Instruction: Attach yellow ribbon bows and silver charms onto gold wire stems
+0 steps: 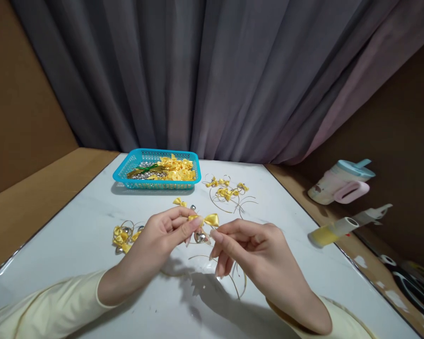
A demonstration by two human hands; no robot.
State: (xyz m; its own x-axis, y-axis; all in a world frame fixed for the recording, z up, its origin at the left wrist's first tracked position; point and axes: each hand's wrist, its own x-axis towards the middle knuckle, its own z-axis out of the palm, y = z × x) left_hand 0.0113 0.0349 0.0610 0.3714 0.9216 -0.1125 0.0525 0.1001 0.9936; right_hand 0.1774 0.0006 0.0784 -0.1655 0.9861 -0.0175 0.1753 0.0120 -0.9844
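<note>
My left hand [167, 235] pinches a yellow satin bow [211, 220] between thumb and fingers, near the middle of the white table. A silver bell [199, 237] hangs just under the bow, beside my left fingertips. My right hand [254, 245] is closed at the bow's right side, with thumb and index finger pressed together on a thin gold wire [212, 231]. More thin wires curve below and behind my right fingers. Just beyond my left hand lie a loose yellow bow [179, 202] and a small silver bell [193, 207].
A blue basket [155, 185] holds yellow bows, silver bells and gold ties. Wired bows [228, 193] lie right of it; another cluster [122, 238] lies at left. A lidded cup [339, 181], bottles [334, 232] and black-handled scissors [410, 287] are at right.
</note>
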